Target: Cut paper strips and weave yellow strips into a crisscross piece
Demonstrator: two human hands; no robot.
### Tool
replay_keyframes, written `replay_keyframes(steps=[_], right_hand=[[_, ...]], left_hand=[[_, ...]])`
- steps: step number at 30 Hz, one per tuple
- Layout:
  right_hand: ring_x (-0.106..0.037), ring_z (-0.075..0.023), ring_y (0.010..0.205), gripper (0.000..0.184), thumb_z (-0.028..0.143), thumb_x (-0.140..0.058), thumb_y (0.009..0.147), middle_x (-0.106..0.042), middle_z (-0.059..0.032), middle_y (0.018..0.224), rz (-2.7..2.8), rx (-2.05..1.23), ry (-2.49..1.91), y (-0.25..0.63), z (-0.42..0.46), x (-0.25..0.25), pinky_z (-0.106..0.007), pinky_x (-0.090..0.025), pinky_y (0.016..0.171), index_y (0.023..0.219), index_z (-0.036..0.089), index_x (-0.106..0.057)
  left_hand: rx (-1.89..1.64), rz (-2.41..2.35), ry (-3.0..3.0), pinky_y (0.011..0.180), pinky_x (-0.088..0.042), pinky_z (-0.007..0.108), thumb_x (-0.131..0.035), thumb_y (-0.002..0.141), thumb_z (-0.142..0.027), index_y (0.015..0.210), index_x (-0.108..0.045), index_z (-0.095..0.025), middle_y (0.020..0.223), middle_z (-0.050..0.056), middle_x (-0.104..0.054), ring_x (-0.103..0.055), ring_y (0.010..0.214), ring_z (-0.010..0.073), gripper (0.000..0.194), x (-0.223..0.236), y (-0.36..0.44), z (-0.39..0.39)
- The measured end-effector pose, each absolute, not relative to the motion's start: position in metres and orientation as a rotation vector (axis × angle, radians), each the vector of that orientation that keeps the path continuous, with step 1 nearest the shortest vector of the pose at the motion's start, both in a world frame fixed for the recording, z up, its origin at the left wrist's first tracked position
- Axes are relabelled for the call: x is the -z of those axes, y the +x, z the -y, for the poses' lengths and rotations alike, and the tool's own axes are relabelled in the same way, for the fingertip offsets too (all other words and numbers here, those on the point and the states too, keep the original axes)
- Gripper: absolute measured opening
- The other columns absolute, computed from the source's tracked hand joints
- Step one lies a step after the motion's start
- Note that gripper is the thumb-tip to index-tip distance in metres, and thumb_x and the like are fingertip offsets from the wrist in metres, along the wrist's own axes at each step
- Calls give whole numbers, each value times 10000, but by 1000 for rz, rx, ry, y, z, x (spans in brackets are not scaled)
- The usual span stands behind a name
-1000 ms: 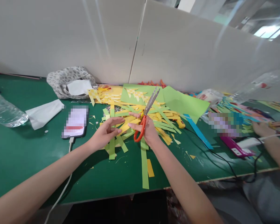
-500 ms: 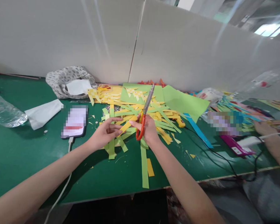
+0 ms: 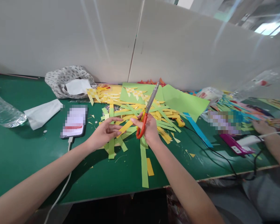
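Note:
A short yellow paper strip point(image 3: 126, 127) stretches at a slant between my two hands. Thumb and fingers of my left hand point(image 3: 105, 133) pinch its lower left end. My right hand point(image 3: 149, 128) grips scissors point(image 3: 150, 104) with red and yellow handles, blades closed and pointing up and away. The right thumb also presses on the strip's upper end. Beneath the hands lies a loose pile of yellow paper strips point(image 3: 163, 134) and green paper strips point(image 3: 144, 165). Folded yellow checkered paper pieces point(image 3: 92, 94) rest behind it.
A phone point(image 3: 74, 121) on a white cable lies left, near a white paper point(image 3: 43, 113), a plastic bottle point(image 3: 6, 109) and a patterned cloth bag point(image 3: 68, 74). Right are green sheets point(image 3: 185, 101), a yellow-handled tool point(image 3: 180, 122), a magenta power strip point(image 3: 235, 146) and another person's hand point(image 3: 262, 127).
The scissors have swung in my right hand, first more upright, then tilting right again. The right thumb has come onto the strip's upper end. My left hand has barely moved.

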State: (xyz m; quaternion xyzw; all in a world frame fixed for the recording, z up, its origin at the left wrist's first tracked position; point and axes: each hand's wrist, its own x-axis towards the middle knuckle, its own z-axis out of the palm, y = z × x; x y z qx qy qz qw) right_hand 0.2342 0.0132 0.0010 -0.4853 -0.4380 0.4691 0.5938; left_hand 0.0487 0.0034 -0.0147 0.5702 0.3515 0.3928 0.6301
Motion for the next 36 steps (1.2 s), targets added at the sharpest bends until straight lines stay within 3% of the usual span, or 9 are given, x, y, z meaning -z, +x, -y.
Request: replay_keyframes(steps=[17,25,33,36], right_hand=[[-537,-92,539,412,283,-840,502,-503,76,651,999,-1101,-1146,233,-12,-5,-294,-531,585,716,194,-500],[-567,-120,607,439,321,-839,505,-500,63,678,989,-1047,-1116,237,-15,-2,-301,-544,574,746,202,-491],[-570,-117,628,436,321,-835,510,-505,57,706,991,-1019,-1106,237,-14,0,-302,-542,592,747,203,-489],[-571,-123,635,428,321,-831,517,-506,54,706,1015,-1007,-1108,236,-13,-1,-312,-537,609,741,206,-485]], left_hand=[[-847,-806,1316,827,-514,328,-624,794,-160,1126,-481,-194,945,59,-716,-688,927,200,364,9,48,-1],[-845,-712,1322,877,-495,339,-650,744,-83,1125,-509,-182,1062,81,-676,-649,985,186,417,13,45,-3],[-848,-730,1273,721,-505,266,-676,685,-48,1036,-526,-185,1060,76,-653,-642,909,166,405,13,42,-5],[-848,-785,1261,751,-510,290,-688,687,-76,1034,-520,-184,1042,77,-662,-651,893,169,401,10,42,-5]])
